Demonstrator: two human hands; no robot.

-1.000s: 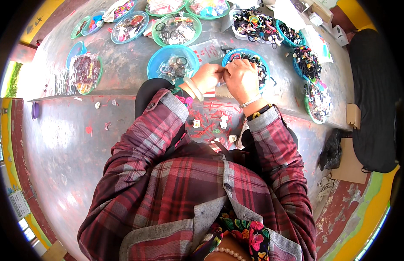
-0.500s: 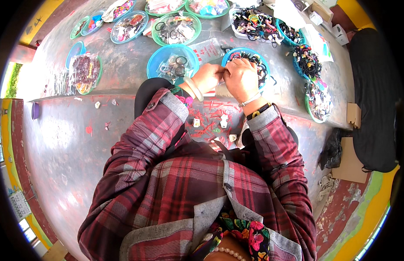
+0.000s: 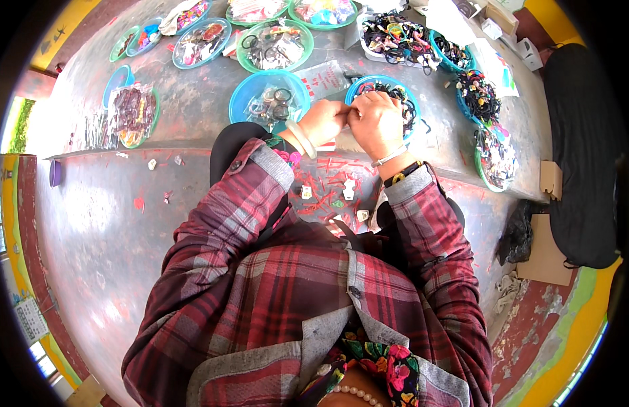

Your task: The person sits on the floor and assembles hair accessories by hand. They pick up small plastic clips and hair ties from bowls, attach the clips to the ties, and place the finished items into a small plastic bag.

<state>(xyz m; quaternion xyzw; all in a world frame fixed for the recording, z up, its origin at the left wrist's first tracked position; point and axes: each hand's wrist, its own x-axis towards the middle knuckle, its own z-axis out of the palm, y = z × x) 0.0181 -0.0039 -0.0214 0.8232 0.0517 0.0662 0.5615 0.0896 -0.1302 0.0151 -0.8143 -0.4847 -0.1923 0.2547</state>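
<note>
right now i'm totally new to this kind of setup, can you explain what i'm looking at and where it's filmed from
There is no machine here: you see a person's own bare left hand and right hand. The view comes from a wide fisheye camera worn on the head, looking down, so edges bend and the checked shirt fills the lower part.

The fingertips meet in front of the person; anything pinched between them is too hidden to name. On the grey raised surface, a blue bowl beside the left hand holds clear bags with dark rings. Another blue bowl, partly behind the right hand, holds tangled dark bands. More filled bowls stand around, and red scraps lie on the lower floor.
</note>
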